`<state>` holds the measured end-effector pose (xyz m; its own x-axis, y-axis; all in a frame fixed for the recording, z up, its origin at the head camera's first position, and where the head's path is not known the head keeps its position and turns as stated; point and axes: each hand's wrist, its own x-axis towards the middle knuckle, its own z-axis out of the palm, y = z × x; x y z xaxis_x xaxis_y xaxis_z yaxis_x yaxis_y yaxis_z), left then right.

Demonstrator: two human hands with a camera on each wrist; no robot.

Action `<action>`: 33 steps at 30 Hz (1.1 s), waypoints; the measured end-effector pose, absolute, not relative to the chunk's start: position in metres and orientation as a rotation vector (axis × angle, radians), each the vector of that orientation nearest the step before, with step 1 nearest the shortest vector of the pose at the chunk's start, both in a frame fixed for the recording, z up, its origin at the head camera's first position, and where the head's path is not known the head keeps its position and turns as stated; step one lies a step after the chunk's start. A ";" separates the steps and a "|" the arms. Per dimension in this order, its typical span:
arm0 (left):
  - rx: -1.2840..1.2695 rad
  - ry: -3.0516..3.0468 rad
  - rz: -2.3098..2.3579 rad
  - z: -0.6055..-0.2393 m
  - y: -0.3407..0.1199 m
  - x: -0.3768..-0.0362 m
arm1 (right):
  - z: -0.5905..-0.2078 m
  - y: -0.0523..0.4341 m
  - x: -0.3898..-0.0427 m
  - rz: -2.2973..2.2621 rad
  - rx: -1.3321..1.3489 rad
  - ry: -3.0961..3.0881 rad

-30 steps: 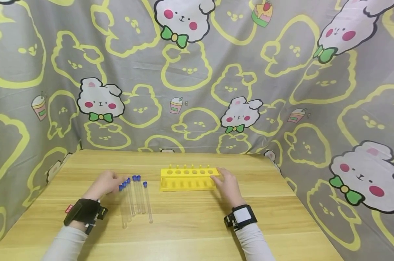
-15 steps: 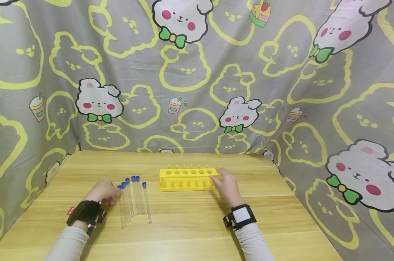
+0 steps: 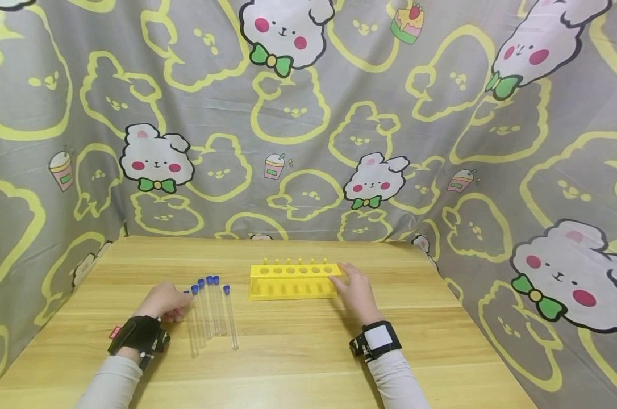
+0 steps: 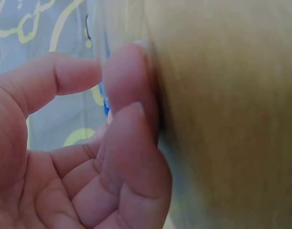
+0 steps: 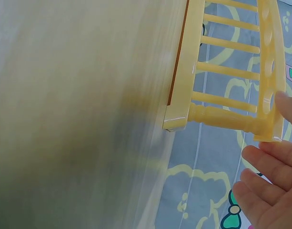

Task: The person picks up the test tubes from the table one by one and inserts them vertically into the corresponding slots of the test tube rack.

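Several clear test tubes with blue caps [image 3: 213,312] lie side by side on the wooden table [image 3: 298,352], left of a yellow tube rack [image 3: 288,281] whose holes stand empty. My left hand [image 3: 162,300] is at the cap end of the leftmost tube [image 3: 193,332]. In the left wrist view its thumb and curled fingers [image 4: 129,71] pinch that tube beside a blue cap [image 4: 106,102]; the tube still lies on the table. My right hand [image 3: 353,288] rests with relaxed fingers [image 5: 265,157] against the rack's right end [image 5: 222,114].
A grey cartoon-print cloth [image 3: 308,142] hangs behind and on both sides of the table. The table's right edge runs just right of my right hand. Bare wood lies in front of the tubes and rack.
My left hand has drawn back a little toward me and settled at the leftmost tube's cap. The tubes, the rack and my right hand have stayed put.
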<state>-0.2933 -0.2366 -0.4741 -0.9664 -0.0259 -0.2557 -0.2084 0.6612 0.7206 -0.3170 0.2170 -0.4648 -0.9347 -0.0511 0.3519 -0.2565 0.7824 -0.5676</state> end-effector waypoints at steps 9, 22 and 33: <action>-0.227 2.700 1.200 -0.475 -0.235 -0.292 | -0.467 0.217 -0.318 0.900 0.250 -2.640; -0.192 2.845 1.282 -0.444 -0.233 -0.285 | -0.466 0.216 -0.318 0.905 0.235 -2.649; -0.164 3.050 1.391 -0.423 -0.220 -0.283 | -0.467 0.217 -0.318 0.915 0.239 -2.647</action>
